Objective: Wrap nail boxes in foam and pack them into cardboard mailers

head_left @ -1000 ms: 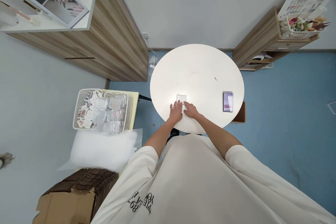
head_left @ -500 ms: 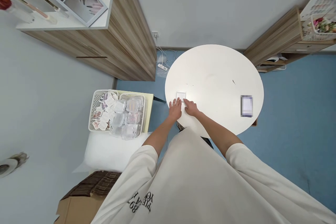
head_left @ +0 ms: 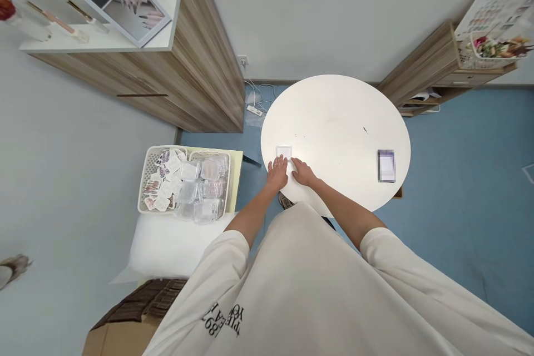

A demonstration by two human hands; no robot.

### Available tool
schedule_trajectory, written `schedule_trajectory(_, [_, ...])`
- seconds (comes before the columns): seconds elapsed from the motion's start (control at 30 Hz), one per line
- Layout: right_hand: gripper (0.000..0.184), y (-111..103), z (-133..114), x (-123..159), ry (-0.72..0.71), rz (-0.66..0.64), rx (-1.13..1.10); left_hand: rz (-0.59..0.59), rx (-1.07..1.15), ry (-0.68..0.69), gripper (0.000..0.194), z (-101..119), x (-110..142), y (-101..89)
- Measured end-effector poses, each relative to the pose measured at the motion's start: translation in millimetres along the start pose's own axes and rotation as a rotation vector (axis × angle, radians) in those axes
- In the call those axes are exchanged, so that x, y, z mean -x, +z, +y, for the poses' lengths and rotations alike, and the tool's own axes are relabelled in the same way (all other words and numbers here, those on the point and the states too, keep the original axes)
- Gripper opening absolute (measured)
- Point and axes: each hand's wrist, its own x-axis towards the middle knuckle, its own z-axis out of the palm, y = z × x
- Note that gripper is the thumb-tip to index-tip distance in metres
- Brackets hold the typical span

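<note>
A small, clear, flat square box (head_left: 284, 152) lies near the left edge of the round white table (head_left: 334, 100). My left hand (head_left: 277, 172) rests at the box's near edge, its fingers stretched out and a ring on one of them. Beside it, my right hand (head_left: 303, 172) reaches to the box's near right corner with the index finger extended; the other fingers lie slightly bent on the tabletop. What is inside the box is too small to make out.
A pixelated dark-framed item (head_left: 386, 166) lies at the table's right side. On the left, a white basket of printed cards (head_left: 162, 181) stands beside a basket of clear plastic packs (head_left: 204, 189). A wooden cabinet (head_left: 208, 67) rises behind them; a cardboard box (head_left: 125, 334) sits below.
The view has shifted slightly. Both hands stay at the near edge of the small box, with hardly any movement.
</note>
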Motion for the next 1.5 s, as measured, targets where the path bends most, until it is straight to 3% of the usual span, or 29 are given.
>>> schedule_trajectory(0.23, [0.060, -12.0, 20.8, 29.6, -0.008, 0.082, 0.012, 0.031, 0.016, -0.030, 0.080, 23.4, 22.4, -12.2])
schedule_trajectory(0.4, [0.054, -18.6, 40.5, 59.8, -0.046, 0.116, 0.026, 0.053, 0.009, -0.077, 0.073, 50.9, 44.2, -9.1])
schedule_trajectory(0.67, [0.049, -2.9, 72.4, 124.8, -0.190, 0.112, 0.092, 0.154, 0.041, -0.198, 0.068, 112.3, 108.5, 26.7])
schedule_trajectory(0.83, [0.048, 19.1, 67.3, 159.6, -0.304, 0.056, 0.159, 0.174, 0.080, -0.294, 0.065, 137.3, 165.9, 49.2])
schedule_trajectory(0.97, [0.048, 35.3, 45.8, 177.9, -0.391, 0.027, 0.185, 0.183, 0.115, -0.393, 0.065, 139.6, 211.2, 58.0])
schedule_trajectory(1.17, [0.049, 65.1, -6.0, 194.1, -0.544, -0.019, 0.225, 0.261, 0.148, -0.541, 0.065, 122.4, 281.4, 63.1])
schedule_trajectory(1.33, [0.050, 104.2, -74.8, 209.6, -0.684, -0.090, 0.284, 0.380, 0.190, -0.651, 0.065, 92.8, 353.9, 65.5])
schedule_trajectory(1.5, [0.050, 161.7, -164.5, 232.6, -0.840, -0.114, 0.293, 0.549, 0.194, -0.742, 0.055, 50.8, 440.5, 68.2])
